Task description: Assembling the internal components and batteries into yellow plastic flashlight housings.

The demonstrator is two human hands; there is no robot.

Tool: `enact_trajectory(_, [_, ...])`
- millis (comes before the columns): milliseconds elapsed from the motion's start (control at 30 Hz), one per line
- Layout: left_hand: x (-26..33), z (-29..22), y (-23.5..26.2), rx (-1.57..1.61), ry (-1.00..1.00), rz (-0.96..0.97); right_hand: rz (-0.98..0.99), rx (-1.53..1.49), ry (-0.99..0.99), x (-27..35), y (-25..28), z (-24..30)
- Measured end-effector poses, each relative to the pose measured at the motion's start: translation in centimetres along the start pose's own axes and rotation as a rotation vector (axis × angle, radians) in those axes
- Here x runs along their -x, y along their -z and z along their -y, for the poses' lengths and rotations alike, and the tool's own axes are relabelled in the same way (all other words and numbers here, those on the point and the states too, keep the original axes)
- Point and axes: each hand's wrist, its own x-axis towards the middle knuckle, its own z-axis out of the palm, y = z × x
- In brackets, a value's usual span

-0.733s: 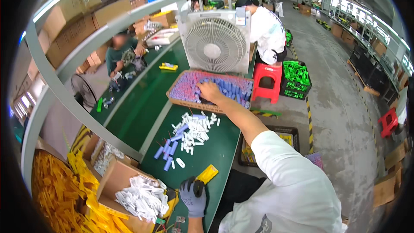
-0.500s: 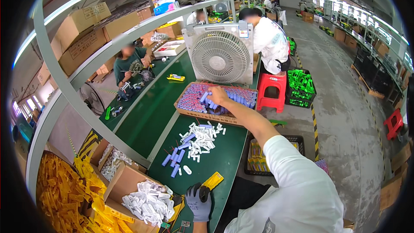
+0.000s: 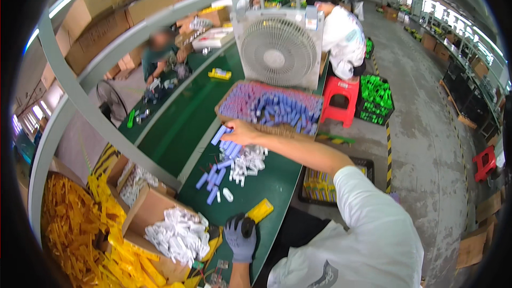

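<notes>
My bare right hand [image 3: 242, 133] is closed around a few blue-purple cylindrical battery cells [image 3: 219, 134], above the cells and white parts on the green bench. Several loose cells [image 3: 212, 177], some with red wires, lie beside a heap of small white plastic pieces [image 3: 248, 164]. My left hand [image 3: 241, 239], in a grey glove with dark fingertips, rests near the bench's front edge. Its fingers are curled at the near end of a yellow plastic case [image 3: 260, 211]. Beyond my right arm stands a cardboard box [image 3: 226, 119] packed with upright cells, with some tumbled ones in its hollow.
A carton of white plastic parts [image 3: 178, 234] stands left of my glove, beside a heap of yellow cases [image 3: 74, 224]. A large box fan [image 3: 277, 53] stands behind the cell box. To the right are a black crate [image 3: 320, 186] and a red stool [image 3: 341, 98]. Co-workers sit farther off.
My right hand has come out of the cell box toward the left and nearer, carrying cells to above the loose ones. My left hand stays by the yellow case. The view has shifted slightly.
</notes>
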Motion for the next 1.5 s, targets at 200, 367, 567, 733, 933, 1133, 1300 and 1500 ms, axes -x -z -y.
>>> enact_trajectory(200, [-0.6, -0.4, 0.4, 0.049, -0.023, 0.042, 0.287, 0.202, -0.192, 1.6, -0.2, -3.7])
enact_trajectory(367, [-0.6, -0.2, 0.4, 0.07, -0.012, 0.036, 0.175, 0.496, 0.15, 1.9, 3.5, -2.3])
enact_trajectory(567, [-0.9, -0.2, 0.6, 0.06, 0.017, 0.063, 0.108, 0.908, -0.036, 1.1, 15.9, -2.1])
enact_trajectory(733, [-0.4, -0.2, 0.9, 0.055, 0.023, 0.065, 0.139, 0.944, -0.59, 1.5, 15.4, -5.6])
enact_trajectory(933, [-0.9, -0.6, 1.0, 0.073, 0.024, 0.072, 0.207, 1.082, -0.743, -1.4, 13.3, -6.8])
enact_trajectory(1133, [-0.7, -0.2, 0.8, 0.05, 0.01, 0.066, -0.031, 0.87, -0.922, -2.3, 9.6, -4.1])
enact_trajectory(1300, [-0.7, -0.4, 0.6, 0.102, 0.008, 0.065, -0.093, 1.046, -0.649, -1.8, 13.0, -9.0])
enact_trajectory(1500, [-0.1, 0.3, 0.4, 0.09, -0.013, 0.062, 0.129, 1.13, -0.591, -3.1, 15.9, -10.8])
